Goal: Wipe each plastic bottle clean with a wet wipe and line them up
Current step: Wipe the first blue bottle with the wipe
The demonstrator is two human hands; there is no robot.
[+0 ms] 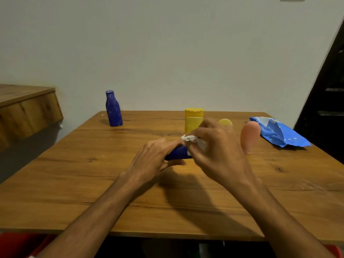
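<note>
The brown wooden tabletop point(74, 183) carries everything. At its far right lies a crumpled blue plastic wet-wipe packet point(277, 133). Far left at the back, a tall dark blue plastic bottle point(114, 110) stands upright, well apart from the rest. Its sides show pale scribbly marks, so I'd guess it has not been wiped yet.

Toward the right stand a squarish yellow plastic bottle with a flip cap point(193, 120) and a rounded pink plastic bottle point(249, 136). Between them a small rounded yellow top point(225, 122) peeks over the knuckles, too hidden to identify. They sit near one another but not in any neat row that I can see.

In the middle, the left hand point(158, 155) grips a small dark blue plastic bottle point(178, 152) held on its side above the wood. The right hand point(217, 148) is curled around a bunched white wet wipe point(193, 139), pressing it against that bottle's end.

So the job looks early to midway: one bottle is being cleaned, the others may still need it, and the lining-up remains.
</note>
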